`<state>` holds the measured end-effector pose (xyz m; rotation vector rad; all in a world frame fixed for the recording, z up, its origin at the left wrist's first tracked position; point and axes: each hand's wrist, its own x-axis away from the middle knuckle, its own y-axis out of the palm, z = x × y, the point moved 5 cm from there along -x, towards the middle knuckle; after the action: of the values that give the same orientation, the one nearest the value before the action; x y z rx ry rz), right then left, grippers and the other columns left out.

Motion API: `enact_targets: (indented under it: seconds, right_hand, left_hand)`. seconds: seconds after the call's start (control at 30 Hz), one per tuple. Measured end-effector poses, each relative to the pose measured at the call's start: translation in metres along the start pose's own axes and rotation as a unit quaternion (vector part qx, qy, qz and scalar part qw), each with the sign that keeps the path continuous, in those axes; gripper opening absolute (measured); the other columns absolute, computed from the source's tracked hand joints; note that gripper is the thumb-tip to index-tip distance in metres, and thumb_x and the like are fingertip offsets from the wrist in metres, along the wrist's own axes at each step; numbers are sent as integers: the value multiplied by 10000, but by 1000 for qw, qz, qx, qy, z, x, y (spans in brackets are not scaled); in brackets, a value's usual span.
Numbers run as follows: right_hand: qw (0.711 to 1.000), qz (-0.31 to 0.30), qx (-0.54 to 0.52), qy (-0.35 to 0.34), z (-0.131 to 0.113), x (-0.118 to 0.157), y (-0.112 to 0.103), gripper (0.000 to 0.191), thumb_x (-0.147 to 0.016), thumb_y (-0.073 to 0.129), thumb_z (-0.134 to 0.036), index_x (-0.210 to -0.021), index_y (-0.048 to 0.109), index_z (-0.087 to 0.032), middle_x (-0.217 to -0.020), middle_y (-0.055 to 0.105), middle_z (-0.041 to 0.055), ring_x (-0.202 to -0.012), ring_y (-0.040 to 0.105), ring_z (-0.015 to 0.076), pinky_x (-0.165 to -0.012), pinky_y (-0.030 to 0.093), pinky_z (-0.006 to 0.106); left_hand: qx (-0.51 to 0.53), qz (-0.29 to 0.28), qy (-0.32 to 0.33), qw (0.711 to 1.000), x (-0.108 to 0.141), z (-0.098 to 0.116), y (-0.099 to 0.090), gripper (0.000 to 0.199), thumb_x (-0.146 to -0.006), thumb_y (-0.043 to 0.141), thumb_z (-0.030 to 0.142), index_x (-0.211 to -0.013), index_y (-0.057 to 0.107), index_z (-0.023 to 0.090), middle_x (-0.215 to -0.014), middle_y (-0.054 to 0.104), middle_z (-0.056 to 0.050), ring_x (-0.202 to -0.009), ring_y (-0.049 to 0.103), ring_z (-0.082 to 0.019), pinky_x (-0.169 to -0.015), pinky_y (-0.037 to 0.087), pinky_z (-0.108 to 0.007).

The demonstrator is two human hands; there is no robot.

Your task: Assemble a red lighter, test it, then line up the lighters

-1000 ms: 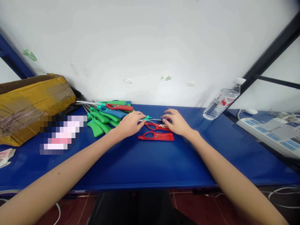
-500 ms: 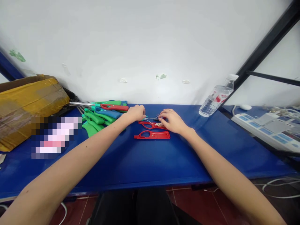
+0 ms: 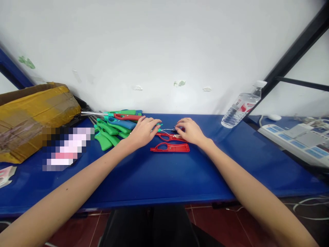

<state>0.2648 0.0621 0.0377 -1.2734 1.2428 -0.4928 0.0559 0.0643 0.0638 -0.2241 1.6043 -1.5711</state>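
Observation:
My left hand (image 3: 145,132) has its fingers bent together around a small teal plastic part (image 3: 160,127), which peeks out at the fingertips. A thin white wire (image 3: 167,129) runs from there towards my right hand (image 3: 190,131). That hand pinches a small dark part (image 3: 175,129), mostly hidden by the fingers. Just below both hands lies an opened red lighter casing half (image 3: 168,137) with metal pieces in its right end. Nearer to me, the matching red casing half (image 3: 177,148) rests flat with its hollow inside facing up.
Several long-necked lighters (image 3: 110,128), green, blue and red, are heaped left of my hands. A taped cardboard box (image 3: 38,116) stands beyond them. At right are a tilted water bottle (image 3: 239,108) and a white power strip (image 3: 290,140) on the blue table (image 3: 159,181).
My left hand has turned and come slightly lower, showing more of the teal part. My right hand stays nearly in place. The whole view has shifted a little.

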Motion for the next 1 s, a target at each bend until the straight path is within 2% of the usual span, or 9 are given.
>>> enact_targets:
  seconds: [0.2,0.33,0.47,0.63,0.8,0.9,1.0]
  right_hand:
    - [1000,-16,19,-12,-1,-3,0,202,-897,608,-308,-904,793,-228,-1321,612,127,-1275,495,343,-990,461,524]
    - [999,-37,22,-11,1,-8,6,169,-874,651,-307,-885,801,-230,-1303,635,118,-1290,493,357,-1008,452,544]
    - [999,-41,-1,-25,2,-12,8,154,-871,654,-276,-862,792,-208,-1279,653,126,-1271,518,345,-1018,451,524]
    - [999,-14,-31,-37,-7,-10,-6,201,-933,566,-267,-962,748,-188,-1143,718,121,-1097,639,279,-940,491,431]
    - [1000,6,-9,5,-19,-4,-20,232,-972,518,-324,-1044,715,-227,-916,762,61,-818,683,235,-769,482,359]
    - [1000,14,-21,4,-28,-1,-25,206,-959,546,-321,-1034,717,-235,-893,764,45,-783,677,221,-755,474,347]
    - [996,23,-83,-12,-38,1,-26,175,-938,559,-266,-1011,717,-240,-962,766,37,-836,682,213,-764,490,338]
  left_hand:
    - [13,43,39,998,22,0,-2,376,-1019,433,377,-1193,635,112,-1029,673,-118,-997,607,-241,-1013,431,-431]
    - [25,42,56,997,25,1,-4,392,-970,539,441,-1170,652,123,-995,670,-110,-977,611,-248,-952,469,-411]
    - [30,21,61,997,27,-3,1,330,-950,581,418,-1123,690,160,-1025,675,-110,-972,613,-250,-933,478,-416]
    - [40,31,87,995,27,-4,6,291,-966,565,372,-1133,695,172,-1017,690,-107,-990,613,-248,-967,457,-444]
    - [58,62,91,992,26,2,6,306,-985,525,379,-1129,695,170,-1050,661,-116,-1003,598,-246,-934,479,-427]
    - [97,69,84,989,25,4,7,305,-989,518,363,-1163,678,170,-991,677,-100,-951,610,-228,-899,502,-398]
    - [127,75,70,987,24,5,8,312,-984,527,356,-1188,666,164,-1014,695,-103,-974,620,-226,-891,514,-377]
